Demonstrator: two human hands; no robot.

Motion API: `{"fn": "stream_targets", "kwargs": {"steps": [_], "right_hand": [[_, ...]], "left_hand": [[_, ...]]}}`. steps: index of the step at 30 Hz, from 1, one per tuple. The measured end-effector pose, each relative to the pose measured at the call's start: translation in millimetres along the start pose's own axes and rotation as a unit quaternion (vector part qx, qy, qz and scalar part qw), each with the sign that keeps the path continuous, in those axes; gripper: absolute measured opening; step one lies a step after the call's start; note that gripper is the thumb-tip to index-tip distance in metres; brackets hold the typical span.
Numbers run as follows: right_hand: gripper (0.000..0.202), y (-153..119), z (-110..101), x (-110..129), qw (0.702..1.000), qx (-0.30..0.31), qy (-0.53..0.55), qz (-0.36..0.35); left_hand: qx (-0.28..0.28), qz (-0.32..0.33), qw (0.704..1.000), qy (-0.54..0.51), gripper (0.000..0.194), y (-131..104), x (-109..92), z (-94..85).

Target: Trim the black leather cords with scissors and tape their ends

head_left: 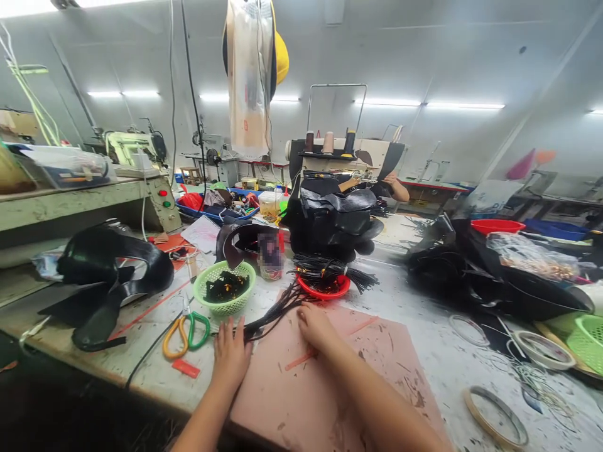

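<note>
Black strips (269, 317) trail toward eight o'clock from the red bowl (325, 294); the left hand (232, 349) lies flat at their near end; the right hand (318, 326) curls at the bowl's six o'clock; either grip's hold, I cannot tell.

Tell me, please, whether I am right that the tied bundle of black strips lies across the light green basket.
Not quite: the tied bundle of black strips lies across the red container, not the light green basket, as the head view shows.
</note>
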State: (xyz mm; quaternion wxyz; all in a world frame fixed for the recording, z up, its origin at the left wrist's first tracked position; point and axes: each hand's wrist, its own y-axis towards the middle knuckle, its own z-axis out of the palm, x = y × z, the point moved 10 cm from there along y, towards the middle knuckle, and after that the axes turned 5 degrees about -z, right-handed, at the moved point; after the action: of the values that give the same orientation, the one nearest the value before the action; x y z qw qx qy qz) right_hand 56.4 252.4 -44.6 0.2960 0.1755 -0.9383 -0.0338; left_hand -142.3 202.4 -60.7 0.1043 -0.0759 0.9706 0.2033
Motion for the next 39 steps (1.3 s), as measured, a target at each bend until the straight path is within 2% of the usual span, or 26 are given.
{"fn": "stream_targets", "kwargs": {"steps": [3,5,7,10,11,13,16,20,23,26,28,30,33,35,37,39], "right_hand": [[0.023,-19.8,-4.0,0.0,1.000,0.007,0.003,-0.008],[0.024,-41.5,-5.8,-1.9,1.000,0.005,0.010,-0.019],[0.024,-62.5,-8.6,-4.2,0.999,-0.020,0.027,-0.028],[0.022,-80.5,-2.8,4.0,0.996,-0.032,0.062,-0.049],[0.021,-82.0,1.4,12.8,0.995,-0.028,0.072,-0.062],[0.020,-80.0,11.2,38.1,0.992,-0.011,0.090,-0.091],[0.022,-69.9,28.8,87.6,0.984,0.030,0.104,-0.140],[0.025,-52.9,54.0,151.4,0.971,0.087,0.087,-0.207],[0.023,-38.1,68.6,181.3,0.965,0.111,0.076,-0.227],[0.025,-22.9,77.1,192.3,0.968,0.115,0.083,-0.207],[0.030,-14.0,77.8,192.6,0.973,0.097,0.110,-0.180],[0.039,-7.1,77.3,189.1,0.974,0.071,0.160,-0.145],[0.056,-2.8,81.8,186.4,0.957,0.056,0.266,-0.101],[0.062,-4.2,85.2,189.2,0.938,0.055,0.332,-0.085],[0.064,-8.8,84.9,195.6,0.911,0.048,0.401,-0.084],[0.064,-16.4,81.8,204.2,0.870,0.044,0.483,-0.093]], "left_hand": [[-0.005,0.032,0.999,-0.012,0.048,-13.0,6.9,-7.6],[-0.013,0.045,0.999,-0.013,0.045,-22.3,20.6,-17.5],[-0.023,0.019,1.000,0.001,0.037,-24.6,45.5,-32.4],[-0.017,-0.095,0.995,0.038,0.030,-13.2,99.8,-57.8],[-0.003,-0.143,0.988,0.051,0.031,-7.9,119.4,-64.0],[0.007,-0.186,0.981,0.061,0.034,5.0,144.3,-75.5],[0.043,-0.200,0.978,0.044,0.032,23.7,159.5,-72.7],[0.087,-0.219,0.972,0.004,0.022,40.1,163.0,-54.7],[0.110,-0.248,0.962,-0.038,0.014,49.2,166.9,-49.4],[0.111,-0.245,0.957,-0.106,0.006,56.0,164.5,-57.0],[0.099,-0.232,0.955,-0.159,0.008,54.0,158.0,-67.5],[0.086,-0.217,0.950,-0.207,0.012,44.2,147.4,-79.6],[0.071,-0.196,0.935,-0.286,0.016,18.2,125.4,-98.5],[0.054,-0.201,0.881,-0.424,0.017,-1.8,111.6,-110.4],[0.044,-0.225,0.833,-0.503,0.018,-20.6,101.8,-119.2],[0.037,-0.249,0.792,-0.557,0.020,-35.3,93.1,-125.1]]}}
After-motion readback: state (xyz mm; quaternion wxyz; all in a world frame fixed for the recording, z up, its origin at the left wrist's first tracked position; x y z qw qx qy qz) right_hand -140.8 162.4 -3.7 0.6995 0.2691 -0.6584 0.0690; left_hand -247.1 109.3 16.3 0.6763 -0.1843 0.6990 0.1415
